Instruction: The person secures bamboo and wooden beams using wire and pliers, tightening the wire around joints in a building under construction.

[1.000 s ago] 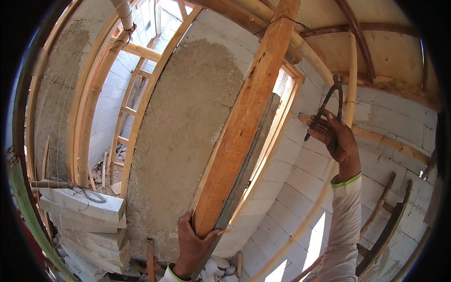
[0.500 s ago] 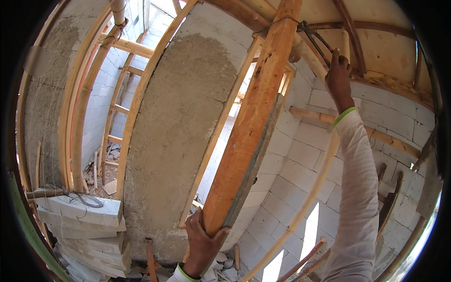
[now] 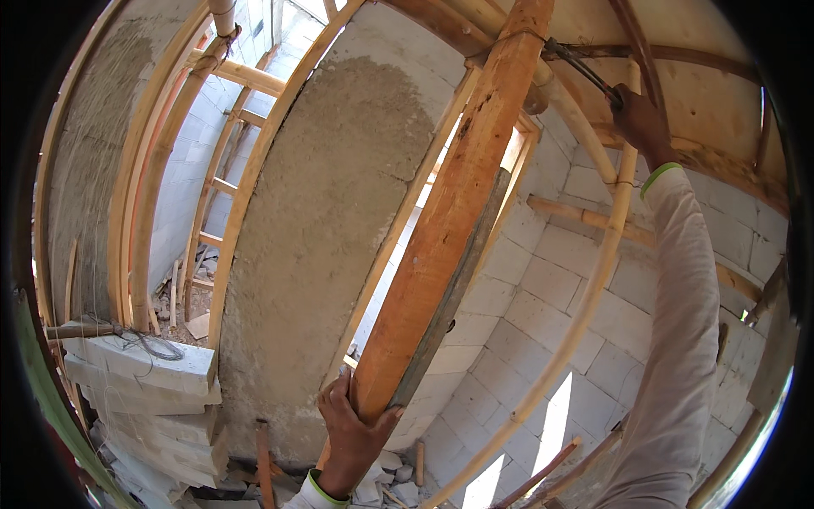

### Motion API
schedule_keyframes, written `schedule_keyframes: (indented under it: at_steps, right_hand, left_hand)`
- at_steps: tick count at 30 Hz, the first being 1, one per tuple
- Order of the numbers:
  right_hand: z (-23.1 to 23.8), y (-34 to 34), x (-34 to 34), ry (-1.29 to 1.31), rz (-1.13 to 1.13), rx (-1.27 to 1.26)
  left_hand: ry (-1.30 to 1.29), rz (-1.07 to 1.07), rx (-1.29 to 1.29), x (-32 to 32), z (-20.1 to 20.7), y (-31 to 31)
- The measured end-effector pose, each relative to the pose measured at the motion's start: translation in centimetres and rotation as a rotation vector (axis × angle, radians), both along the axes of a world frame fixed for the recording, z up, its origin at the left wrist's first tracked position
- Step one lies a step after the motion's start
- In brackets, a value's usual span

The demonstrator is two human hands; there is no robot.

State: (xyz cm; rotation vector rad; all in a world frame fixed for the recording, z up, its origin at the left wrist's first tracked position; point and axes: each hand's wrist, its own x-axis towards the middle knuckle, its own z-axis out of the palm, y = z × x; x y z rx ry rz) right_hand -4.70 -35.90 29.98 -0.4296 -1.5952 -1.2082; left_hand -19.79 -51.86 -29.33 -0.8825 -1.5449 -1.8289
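Note:
My left hand [image 3: 354, 434] grips the lower end of a long orange-brown wooden beam [image 3: 437, 242], its fingers and thumb on either side. The beam leans up to the right, with a grey weathered board [image 3: 462, 280] along its right side. Higher up on the right, my right hand [image 3: 640, 123] is closed round the handles of pincers [image 3: 585, 69]. Their jaws are at a thin binding wire [image 3: 521, 34] that wraps the beam near its top. Whether the jaws bite the wire is too small to tell.
Bamboo poles [image 3: 585, 297] cross the space below my right arm, before a white block wall [image 3: 543, 314]. A plastered wall panel [image 3: 331, 212] stands behind the beam. Stacked white blocks [image 3: 153, 365] with loose wire are at lower left. Rubble [image 3: 386, 475] lies at the bottom.
My right hand has moved right and slightly down with the pincers, whose handles are now closer together. The left hand keeps its grip on the beam.

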Motion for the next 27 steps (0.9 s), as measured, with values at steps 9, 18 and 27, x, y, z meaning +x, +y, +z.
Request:
schedule_keyframes:
  at_steps: [9, 18, 27]
  right_hand:
    - [0.5, -2.2, 1.4, -0.381, 0.369, -0.796]
    - [1.0, -3.7, 1.2, -0.212, 0.082, -0.240]
    - [0.8, -8.4, 3.4, -0.428, 0.180, -0.794]
  left_hand:
    - [0.608, -0.111, 0.429, 5.1, 20.8, 1.0]
    - [0.268, -0.715, 0.458, 2.5, 43.6, 7.4]
    - [0.269, -1.342, 0.483, 1.1, 51.0, 8.0]
